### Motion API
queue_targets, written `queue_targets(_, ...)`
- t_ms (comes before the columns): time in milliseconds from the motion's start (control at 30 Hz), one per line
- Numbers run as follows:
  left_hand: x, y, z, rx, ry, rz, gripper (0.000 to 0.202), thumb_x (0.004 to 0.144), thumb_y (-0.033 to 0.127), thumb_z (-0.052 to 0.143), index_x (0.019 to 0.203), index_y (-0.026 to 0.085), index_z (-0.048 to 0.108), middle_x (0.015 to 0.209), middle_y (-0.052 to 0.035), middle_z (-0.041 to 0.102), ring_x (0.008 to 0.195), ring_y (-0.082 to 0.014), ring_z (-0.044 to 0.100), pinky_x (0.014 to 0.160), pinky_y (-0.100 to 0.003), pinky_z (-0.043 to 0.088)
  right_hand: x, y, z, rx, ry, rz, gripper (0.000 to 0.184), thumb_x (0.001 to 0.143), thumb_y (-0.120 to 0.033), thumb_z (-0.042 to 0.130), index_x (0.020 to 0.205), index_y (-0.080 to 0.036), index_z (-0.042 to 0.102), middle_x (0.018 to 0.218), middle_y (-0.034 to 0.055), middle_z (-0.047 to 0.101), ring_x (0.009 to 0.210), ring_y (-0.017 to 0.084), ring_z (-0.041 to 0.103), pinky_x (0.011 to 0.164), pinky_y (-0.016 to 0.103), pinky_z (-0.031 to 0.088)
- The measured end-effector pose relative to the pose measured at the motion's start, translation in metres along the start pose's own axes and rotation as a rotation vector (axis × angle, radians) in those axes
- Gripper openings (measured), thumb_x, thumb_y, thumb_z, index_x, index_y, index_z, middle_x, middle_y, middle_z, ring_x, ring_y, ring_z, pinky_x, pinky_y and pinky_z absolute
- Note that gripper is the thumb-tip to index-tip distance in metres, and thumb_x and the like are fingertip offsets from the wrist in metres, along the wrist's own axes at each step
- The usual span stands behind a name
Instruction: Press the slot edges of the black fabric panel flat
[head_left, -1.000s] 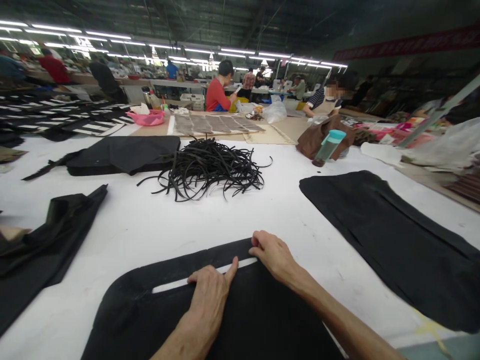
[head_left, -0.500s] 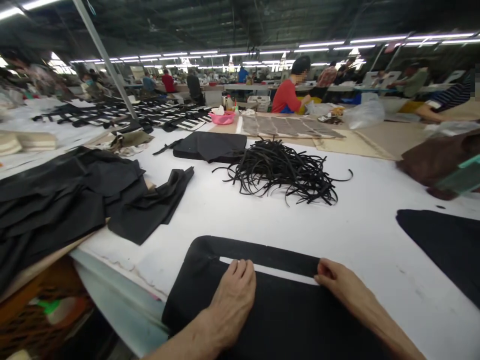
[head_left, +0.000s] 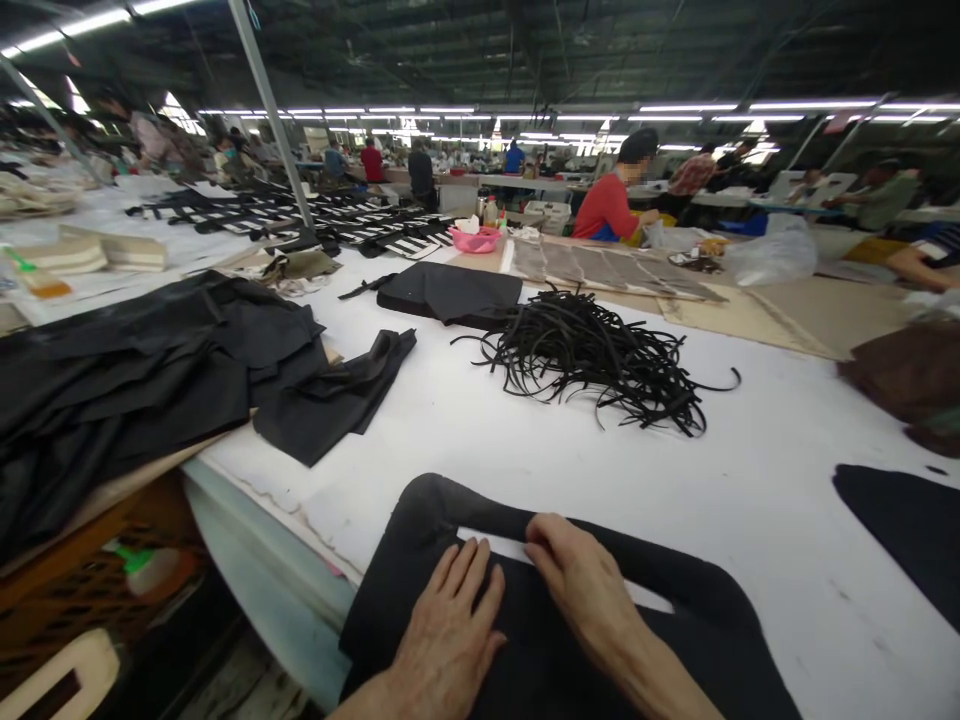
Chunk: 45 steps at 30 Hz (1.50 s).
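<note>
A black fabric piece (head_left: 697,620) with a long narrow slot lies on the white table (head_left: 750,480) right in front of me. My left hand (head_left: 450,625) lies flat on it, fingers stretched out, just below the slot's left end. My right hand (head_left: 581,580) rests beside it with the fingers curled down at the slot's edge, pressing on the fabric. Neither hand lifts anything off the table.
A heap of black straps (head_left: 600,355) lies mid-table, a folded black piece (head_left: 450,292) behind it. Black fabric is piled at the left (head_left: 142,370), another black piece at the right (head_left: 911,525). A pink basket (head_left: 476,238) stands further back. Several people work at far tables.
My right hand has slid left along the slot, from its right end to next to my left hand. The view has turned a little further left.
</note>
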<state>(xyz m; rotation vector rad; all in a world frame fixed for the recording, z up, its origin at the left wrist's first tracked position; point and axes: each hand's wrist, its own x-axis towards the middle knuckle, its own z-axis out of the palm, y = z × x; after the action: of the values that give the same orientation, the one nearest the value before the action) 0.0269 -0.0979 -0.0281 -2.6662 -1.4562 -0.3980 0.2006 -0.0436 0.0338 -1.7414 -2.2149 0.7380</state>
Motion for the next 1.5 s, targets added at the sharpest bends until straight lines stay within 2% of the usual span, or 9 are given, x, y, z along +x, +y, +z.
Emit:
queue_targets(233,0.006,-0.004,-0.013,-0.024,-0.033,-0.026,0.050,0.082,0.047,0.055,0.122,0.018,0.048,0.128,-0.0129,0.051,0.119,-0.0279,0.046,0.098,-0.047,0.043,0.042,-0.021,0.021,-0.038,-0.019,-0.103,0.010,0.079,-0.012,0.046,0.077,-0.021,0.051,0.080,-0.0011,0.056,0.075,0.014,0.051,0.068,0.025,0.032)
queue_targets(400,0.000,-0.005,-0.005,-0.002,-0.012,-0.007,0.058,0.077,0.035,0.064,0.127,0.014,0.042,0.130,-0.0175,0.048,0.119,-0.0293,0.046,0.095,-0.041,0.046,0.049,-0.021,0.027,-0.055,0.005,-0.081,0.008,0.081,-0.015,0.047,0.076,-0.021,0.050,0.078,-0.0017,0.055,0.072,0.014,0.050,0.066,0.025,0.031)
queue_targets(600,0.002,-0.007,-0.003,-0.048,0.007,0.007,0.054,0.086,0.043,0.049,0.132,0.016,0.037,0.133,-0.0136,0.046,0.125,-0.0278,0.038,0.101,-0.042,0.039,0.054,-0.039,0.038,-0.082,-0.070,-0.009,0.006,0.077,-0.024,0.056,0.073,-0.022,0.051,0.077,-0.0034,0.058,0.074,0.013,0.053,0.066,0.025,0.032)
queue_targets(900,0.000,-0.002,0.004,0.095,0.045,0.014,0.045,0.088,0.046,0.043,0.123,0.017,0.047,0.129,-0.0132,0.050,0.121,-0.0278,0.043,0.096,-0.043,0.041,0.086,-0.054,0.025,-0.139,-0.214,0.156,0.006,0.061,-0.021,0.067,0.062,-0.021,0.060,0.067,0.0016,0.064,0.067,0.019,0.059,0.051,0.025,0.031)
queue_targets(1067,-0.004,-0.008,0.012,0.176,0.065,0.091,0.048,0.084,0.036,0.050,0.127,0.017,0.042,0.128,-0.0129,0.051,0.118,-0.0289,0.046,0.092,-0.043,0.044,0.080,-0.059,0.017,-0.182,-0.087,0.072,0.005,0.073,-0.019,0.058,0.073,-0.021,0.062,0.077,0.0042,0.066,0.075,0.021,0.059,0.061,0.029,0.034)
queue_targets(1200,-0.004,-0.011,0.016,0.190,0.123,0.105,0.053,0.081,0.028,0.051,0.131,0.017,0.037,0.131,-0.0114,0.049,0.118,-0.0279,0.046,0.093,-0.042,0.043,0.062,-0.026,-0.015,-0.172,0.054,0.065,0.014,0.086,-0.026,0.045,0.084,-0.024,0.058,0.084,0.0004,0.064,0.081,0.017,0.055,0.069,0.029,0.035)
queue_targets(1333,0.000,-0.013,0.012,0.257,0.181,0.119,0.053,0.079,0.023,0.048,0.130,0.017,0.039,0.128,-0.0089,0.052,0.116,-0.0248,0.049,0.092,-0.040,0.042,0.028,0.047,-0.053,-0.158,0.079,0.153,0.015,0.086,-0.027,0.044,0.089,-0.022,0.058,0.091,0.0008,0.060,0.084,0.016,0.054,0.074,0.027,0.036)
queue_targets(1433,0.003,-0.017,0.010,0.261,0.250,0.176,0.042,0.082,0.028,0.044,0.123,0.018,0.047,0.123,-0.0072,0.056,0.113,-0.0227,0.051,0.099,-0.039,0.034,-0.010,0.095,-0.064,-0.157,0.078,0.202,0.027,0.083,-0.029,0.050,0.108,-0.020,0.055,0.111,0.0052,0.055,0.098,0.020,0.051,0.082,0.029,0.036)
queue_targets(1500,0.005,-0.022,0.011,0.258,0.304,0.228,0.038,0.084,0.032,0.042,0.118,0.018,0.051,0.120,-0.0074,0.059,0.109,-0.0218,0.053,0.104,-0.040,0.025,-0.032,0.112,-0.062,-0.167,0.102,0.199,0.034,0.082,-0.030,0.053,0.114,-0.020,0.052,0.117,0.0065,0.052,0.104,0.021,0.047,0.086,0.030,0.034)
